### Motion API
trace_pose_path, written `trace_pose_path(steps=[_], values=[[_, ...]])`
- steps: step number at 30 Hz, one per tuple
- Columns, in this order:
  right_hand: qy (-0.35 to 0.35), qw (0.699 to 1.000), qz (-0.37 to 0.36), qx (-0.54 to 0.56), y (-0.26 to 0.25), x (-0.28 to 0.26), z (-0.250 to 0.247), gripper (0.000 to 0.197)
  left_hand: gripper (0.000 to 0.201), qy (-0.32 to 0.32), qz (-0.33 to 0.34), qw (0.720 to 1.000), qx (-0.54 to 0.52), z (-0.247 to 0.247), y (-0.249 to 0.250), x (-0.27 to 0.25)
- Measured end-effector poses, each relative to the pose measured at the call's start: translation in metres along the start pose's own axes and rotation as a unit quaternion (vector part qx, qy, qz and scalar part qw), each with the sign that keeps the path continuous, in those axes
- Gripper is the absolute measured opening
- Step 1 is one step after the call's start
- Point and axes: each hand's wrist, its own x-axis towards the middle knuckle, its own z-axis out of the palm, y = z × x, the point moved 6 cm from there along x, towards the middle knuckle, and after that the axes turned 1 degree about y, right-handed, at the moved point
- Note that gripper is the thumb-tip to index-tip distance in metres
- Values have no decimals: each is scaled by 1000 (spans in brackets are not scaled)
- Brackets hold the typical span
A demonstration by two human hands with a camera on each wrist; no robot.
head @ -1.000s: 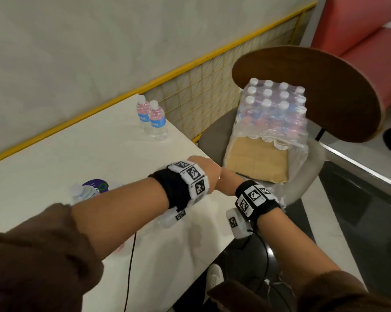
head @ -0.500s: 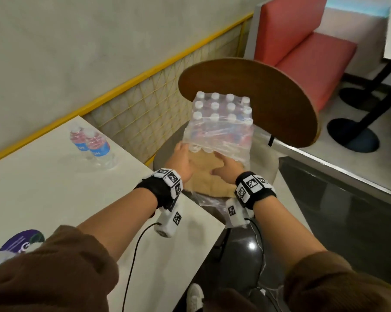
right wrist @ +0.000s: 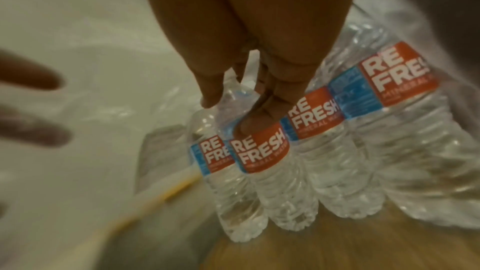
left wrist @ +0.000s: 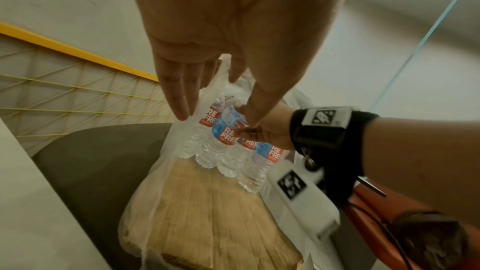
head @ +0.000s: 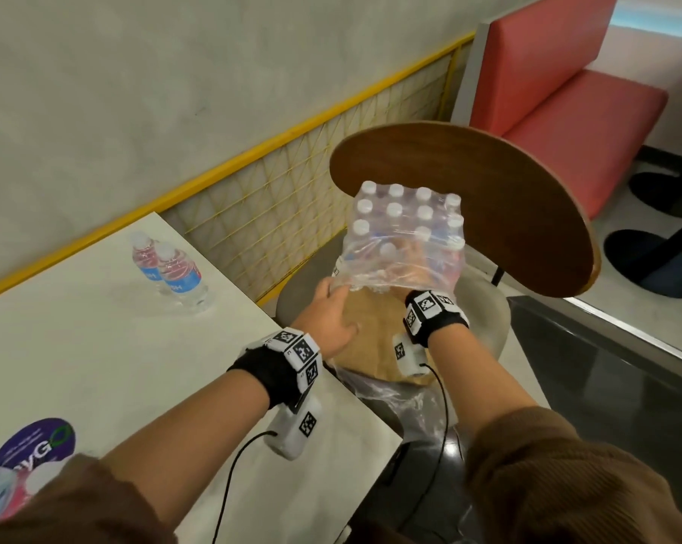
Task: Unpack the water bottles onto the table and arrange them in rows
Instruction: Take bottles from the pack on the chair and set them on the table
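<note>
A shrink-wrapped pack of water bottles stands on a cardboard sheet on the chair seat. Its near side is torn open. My left hand pinches the loose plastic film and holds it up at the pack's left front corner. My right hand reaches under the film, thumb and curled fingers around the upper part of a front-row bottle. The right hand also shows in the left wrist view. Two loose bottles stand together on the white table near the wall.
The chair's round wooden back rises right behind the pack. A yellow mesh rail runs along the wall. A purple round sticker and crumpled plastic lie at the table's near left. A red bench is farther right.
Both hands went from the table's corner out to the pack on the chair. The left hand took hold of the film, and the right hand slid under it onto a bottle.
</note>
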Motion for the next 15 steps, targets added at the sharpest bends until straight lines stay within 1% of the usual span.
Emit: trace_pose_path(steps=[1, 2, 3, 5, 6, 7, 8, 9, 10, 11, 13, 15], values=[[9, 999, -17, 31, -7, -4, -5, 55, 71, -2, 0, 1000, -1, 1, 2, 2], [25, 995, -48, 79, -14, -9, -9, 45, 73, -6, 1, 1000, -2, 3, 3, 4], [21, 987, -60, 146, -15, -9, -5, 32, 73, -9, 0, 1000, -3, 5, 6, 6], [-46, 960, -34, 273, -12, -14, 14, 3, 65, -18, -16, 1000, -17, 10, 6, 9], [-81, 952, -41, 292, -12, -20, 21, 9, 58, -19, -25, 999, -30, 12, 6, 10], [-104, 952, -51, 284, -12, -25, 25, 17, 53, -18, -30, 998, -42, 14, 6, 12], [-112, 954, -58, 271, -13, -28, 27, 17, 50, -16, -33, 998, -50, 14, 6, 13], [-116, 951, -65, 279, -14, -30, 24, 11, 48, -14, -31, 998, -52, 14, 7, 14], [-120, 945, -72, 296, -16, -30, 20, 11, 48, -11, -33, 998, -54, 14, 7, 14], [-120, 943, -75, 302, -14, -26, 20, 18, 46, -8, -40, 997, -58, 13, 6, 14], [-87, 964, -53, 245, -5, -10, 17, 24, 42, -5, -61, 996, -66, 11, 4, 12], [-53, 987, 0, 149, 10, 6, 14, 36, 44, -4, -59, 996, -62, 12, 3, 7]])
